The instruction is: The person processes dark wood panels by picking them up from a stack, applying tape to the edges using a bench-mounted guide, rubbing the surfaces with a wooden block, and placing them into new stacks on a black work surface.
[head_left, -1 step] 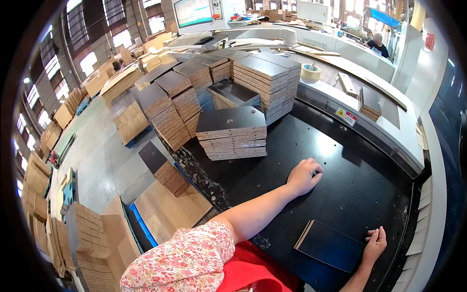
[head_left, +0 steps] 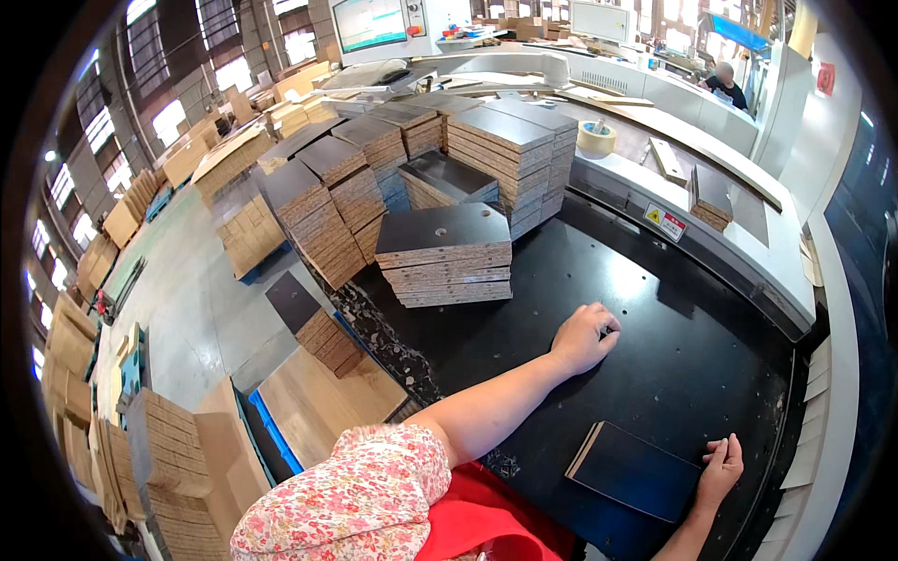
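My left hand (head_left: 585, 338) rests on the black worktable (head_left: 524, 383), its fingers curled inward. Whatever it may hold is hidden by the fingers. My right hand (head_left: 722, 475) lies near the table's right side with loosely bent fingers, partly apart, and nothing visible in them. Just left of it is a short pile of dark-faced boards (head_left: 636, 470) with pale edges, close to my body. Beyond my left hand stands a stack of dark-topped particleboard panels (head_left: 444, 252); its top panel has two round holes.
Taller stacks of panels (head_left: 510, 140) fill the table's far side. A tape roll (head_left: 596, 138) and small boards (head_left: 711, 198) lie on the machine ledge at right. A monitor (head_left: 372, 26) stands at the back. A pallet with boards (head_left: 327, 397) sits left, and a person (head_left: 725, 89) is far right.
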Motion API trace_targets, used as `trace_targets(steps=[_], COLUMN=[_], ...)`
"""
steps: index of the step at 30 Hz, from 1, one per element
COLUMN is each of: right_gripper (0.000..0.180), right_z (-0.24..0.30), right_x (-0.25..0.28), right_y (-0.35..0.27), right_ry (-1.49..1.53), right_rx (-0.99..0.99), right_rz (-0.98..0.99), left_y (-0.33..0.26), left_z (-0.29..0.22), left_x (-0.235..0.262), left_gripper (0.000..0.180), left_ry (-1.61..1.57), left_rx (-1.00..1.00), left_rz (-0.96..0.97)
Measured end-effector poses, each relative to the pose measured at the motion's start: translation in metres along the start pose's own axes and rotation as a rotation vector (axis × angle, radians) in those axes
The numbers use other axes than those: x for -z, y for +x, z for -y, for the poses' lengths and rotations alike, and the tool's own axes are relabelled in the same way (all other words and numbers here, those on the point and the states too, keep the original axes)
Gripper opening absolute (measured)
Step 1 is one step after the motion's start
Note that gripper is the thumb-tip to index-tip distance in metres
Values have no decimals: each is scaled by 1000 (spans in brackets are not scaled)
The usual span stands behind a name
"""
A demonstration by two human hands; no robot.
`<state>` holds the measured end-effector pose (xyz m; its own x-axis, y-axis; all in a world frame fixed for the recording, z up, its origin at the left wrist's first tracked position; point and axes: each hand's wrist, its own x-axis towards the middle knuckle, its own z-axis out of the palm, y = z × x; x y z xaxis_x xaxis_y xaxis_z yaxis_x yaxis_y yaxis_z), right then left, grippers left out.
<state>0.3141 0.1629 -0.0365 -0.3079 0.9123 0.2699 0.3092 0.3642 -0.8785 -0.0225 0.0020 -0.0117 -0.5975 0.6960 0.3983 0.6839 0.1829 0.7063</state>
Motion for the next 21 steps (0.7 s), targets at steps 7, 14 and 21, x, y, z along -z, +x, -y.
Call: trace_targets(steps=[7, 14, 21], right_gripper=[31, 28, 27], right_z=[0, 15, 19], right_x=[2, -1, -2], right_y=[-1, -3, -7], right_ry=[-5, 43, 39], right_rx=[48, 8, 33], right_rz=[-6, 5, -1], left_y=[4, 3, 2], left_z=[5, -2, -1], left_x=[-2, 1, 2], left_gripper=[10, 12, 13], left_ry=[-27, 4, 27], left_rx=[-58, -22, -11], left_rz=[9, 17, 40])
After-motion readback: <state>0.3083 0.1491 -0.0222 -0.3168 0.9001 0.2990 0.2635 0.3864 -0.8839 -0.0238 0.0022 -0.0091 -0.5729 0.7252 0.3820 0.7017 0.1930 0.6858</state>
